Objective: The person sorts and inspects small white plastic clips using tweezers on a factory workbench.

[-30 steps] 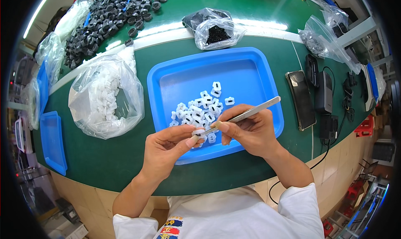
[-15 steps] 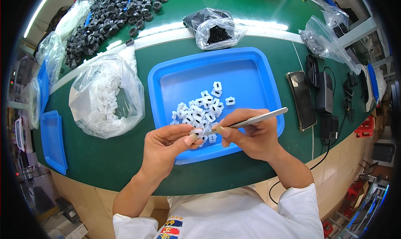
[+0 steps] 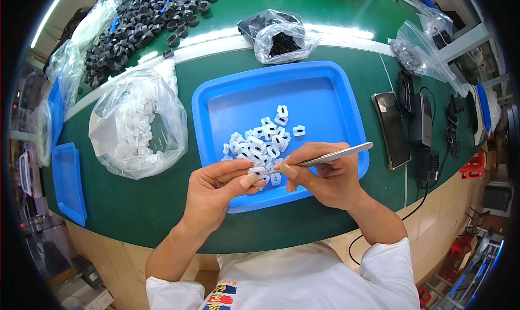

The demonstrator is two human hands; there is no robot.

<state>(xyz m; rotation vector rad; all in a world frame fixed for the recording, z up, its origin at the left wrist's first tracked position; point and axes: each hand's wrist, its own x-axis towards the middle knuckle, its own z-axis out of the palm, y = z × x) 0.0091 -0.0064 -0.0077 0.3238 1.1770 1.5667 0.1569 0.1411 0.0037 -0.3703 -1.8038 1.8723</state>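
Note:
My left hand (image 3: 219,188) pinches a small white plastic part (image 3: 256,170) with a dark insert between thumb and fingers. In my right hand (image 3: 325,174) is a pair of metal tweezers (image 3: 341,152), held like a pen, its tips touching the white part. Both hands hover over the near side of a blue tray (image 3: 227,93). Beneath them in the tray lies a pile of similar white parts (image 3: 260,142), many with a black piece in the middle. The tips' exact contact with the part is too small to make out.
To the left stand an open clear bag of white parts (image 3: 138,120) and a small blue tray (image 3: 69,183). Behind is a bag of tiny black pieces (image 3: 284,43); far left, heaped black rings (image 3: 130,34). A phone (image 3: 391,130) and corded adapters (image 3: 421,120) lie right.
Almost nothing differs. The rear end of the tweezers has dipped very slightly in my right hand; my left hand stays in place with the white part.

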